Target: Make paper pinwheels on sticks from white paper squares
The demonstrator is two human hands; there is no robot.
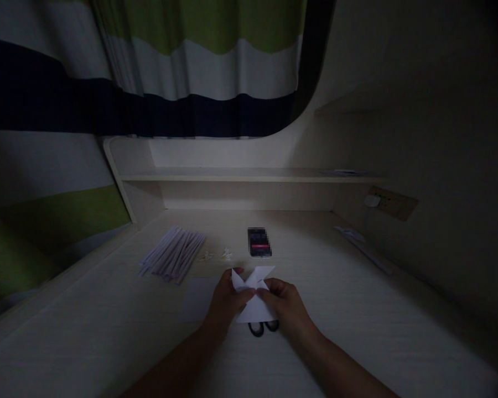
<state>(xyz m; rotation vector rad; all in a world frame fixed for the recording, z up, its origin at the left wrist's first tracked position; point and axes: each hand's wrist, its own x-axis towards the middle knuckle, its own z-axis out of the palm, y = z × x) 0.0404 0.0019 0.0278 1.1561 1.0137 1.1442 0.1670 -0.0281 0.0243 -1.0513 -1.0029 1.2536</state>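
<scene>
A folded white paper pinwheel (255, 276) with pointed flaps is held up over the desk between both hands. My left hand (228, 296) grips its left side, thumb near the centre and fingers behind. On the other side my right hand (285, 298) pinches it, the thumb also close to the middle. Black scissors handles (256, 329) stick out below, their blades hidden under white paper. A flat sheet of paper (197, 298) lies beside and partly behind my left hand.
A bundle of rolled paper sticks (174, 254) lies at the left, with small pale pieces (226, 254) beside it. Behind my hands rests a phone (259, 242). A long strip (363, 249) lies right, near the wall socket (392, 203). A shelf (240, 178) spans the back.
</scene>
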